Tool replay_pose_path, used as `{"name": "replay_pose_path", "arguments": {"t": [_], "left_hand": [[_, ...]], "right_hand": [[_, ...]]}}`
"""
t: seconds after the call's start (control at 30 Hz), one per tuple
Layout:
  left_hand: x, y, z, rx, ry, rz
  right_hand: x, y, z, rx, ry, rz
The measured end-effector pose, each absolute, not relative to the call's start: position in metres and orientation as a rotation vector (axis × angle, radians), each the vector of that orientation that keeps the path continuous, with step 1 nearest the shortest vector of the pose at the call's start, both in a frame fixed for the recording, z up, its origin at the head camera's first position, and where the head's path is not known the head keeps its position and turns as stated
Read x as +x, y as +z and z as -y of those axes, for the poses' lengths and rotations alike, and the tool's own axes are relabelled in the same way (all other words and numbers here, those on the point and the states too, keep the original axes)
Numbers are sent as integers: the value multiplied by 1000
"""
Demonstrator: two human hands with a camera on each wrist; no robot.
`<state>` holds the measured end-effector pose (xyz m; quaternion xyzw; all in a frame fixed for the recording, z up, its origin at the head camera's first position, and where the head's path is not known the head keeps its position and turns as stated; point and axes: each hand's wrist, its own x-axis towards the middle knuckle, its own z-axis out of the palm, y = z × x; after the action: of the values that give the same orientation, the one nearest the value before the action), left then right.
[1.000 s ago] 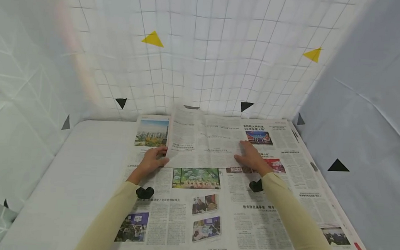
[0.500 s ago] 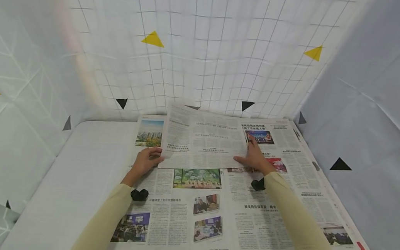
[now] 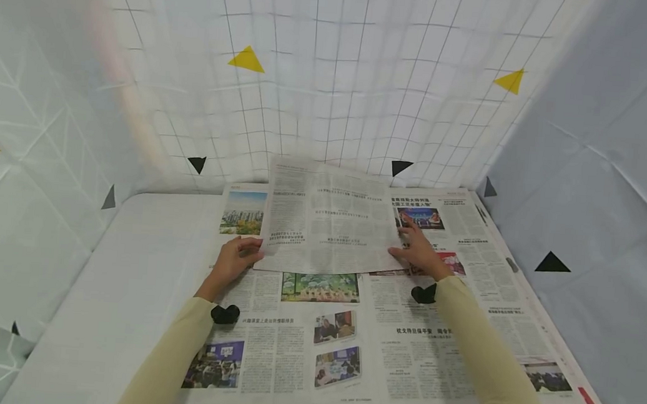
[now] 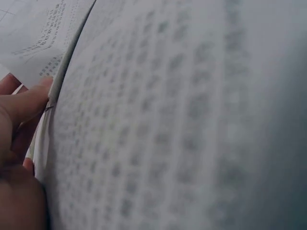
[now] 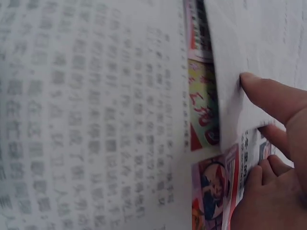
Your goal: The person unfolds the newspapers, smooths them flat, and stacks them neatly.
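In the head view, a loose newspaper page (image 3: pixel 333 221) with upside-down print is held over a larger spread-out newspaper (image 3: pixel 418 371). My left hand (image 3: pixel 233 260) pinches its near left corner. The left wrist view puts the thumb (image 4: pixel 29 101) on the page, with the other fingers partly hidden. At the near right corner is my right hand (image 3: pixel 418 252), thumb and forefinger gripping the edge. Close up in the right wrist view, the thumb (image 5: pixel 273 96) presses one face of the page (image 5: pixel 230 81) while a finger reaches under it.
A white-covered table (image 3: pixel 128 257) shows on the left. White gridded cloth (image 3: pixel 330 102) rises right behind the newspaper, and a grey cloth wall (image 3: pixel 595 183) stands on the right. Black and yellow triangles mark the cloth.
The page's left edge has shifted left with my left hand. My right hand has moved slightly right along with the right corner, and the page looks more spread, its far edge higher.
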<state>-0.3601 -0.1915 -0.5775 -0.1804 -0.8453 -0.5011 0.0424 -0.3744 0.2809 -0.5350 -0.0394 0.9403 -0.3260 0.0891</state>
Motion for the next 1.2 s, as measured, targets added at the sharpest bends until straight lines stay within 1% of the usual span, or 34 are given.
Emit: {"name": "replay_pose_path", "arguments": {"t": [0.23,0.4,0.53,0.7,0.93,1.07,1.2], "left_hand": [[-358,-576,195,-439,-1648,2627],[-356,-574,197,-288,-1833,2576],[-353,-573,201,-173,-1987,2500],[-353,-574,205,-89,-2075,2439],[-354,-576,210,-93,-2115,2406],[-356,-575,210,-111,-2157,2410],[-358,-576,213,-152,-2172,2419]], "right_hand": [[-374,-535,-288,-21,-1211,-2681],[-372,-532,-292,34,-1324,-2658],[-373,-533,-294,-2,-1358,-2658],[-373,-535,-294,-37,-1331,-2590],[-372,-532,-296,-163,-1266,-2458],[-370,-526,-296,-253,-1357,-2454],[-369,-522,-294,-265,-1442,-2448]]}}
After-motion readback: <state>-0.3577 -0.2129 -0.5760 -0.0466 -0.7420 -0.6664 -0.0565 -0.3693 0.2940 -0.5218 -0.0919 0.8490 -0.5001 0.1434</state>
